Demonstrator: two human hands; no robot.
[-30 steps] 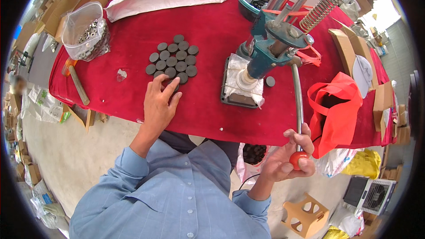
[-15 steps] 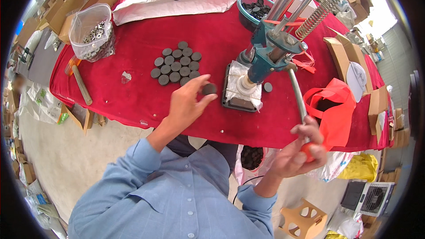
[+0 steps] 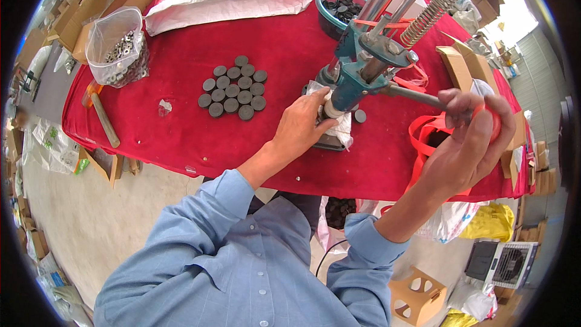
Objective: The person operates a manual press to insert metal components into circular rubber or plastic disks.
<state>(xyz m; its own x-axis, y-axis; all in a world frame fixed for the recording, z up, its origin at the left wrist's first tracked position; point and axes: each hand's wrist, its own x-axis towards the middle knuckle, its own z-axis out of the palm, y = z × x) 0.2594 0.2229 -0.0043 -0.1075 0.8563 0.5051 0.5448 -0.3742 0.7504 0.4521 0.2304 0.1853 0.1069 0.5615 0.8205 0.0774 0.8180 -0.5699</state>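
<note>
My left hand (image 3: 305,118) is at the foot of a teal hand press (image 3: 357,79). Its thumb and fingers curl round the white cylindrical part (image 3: 331,111) under the press head, and whatever they grip there is hidden. Cloth-like white material (image 3: 344,127) covers the press base. My right hand (image 3: 472,136) is closed round the red knob (image 3: 495,124) of the press lever (image 3: 417,95), which now sticks out sideways. Left of the press lies a cluster of dark round discs (image 3: 232,91). One more disc (image 3: 360,115) rests just right of the base.
A teal bowl of black parts (image 3: 324,15) stands behind the press, near a large white sack (image 3: 236,0). At the left are a clear tub of metal pieces (image 3: 118,54) and a hammer (image 3: 106,121). A red bag (image 3: 417,139) lies below the lever.
My left hand has moved right from the open table to the press, and the dark disc it held is out of sight. My right hand has swung the lever up and outward.
</note>
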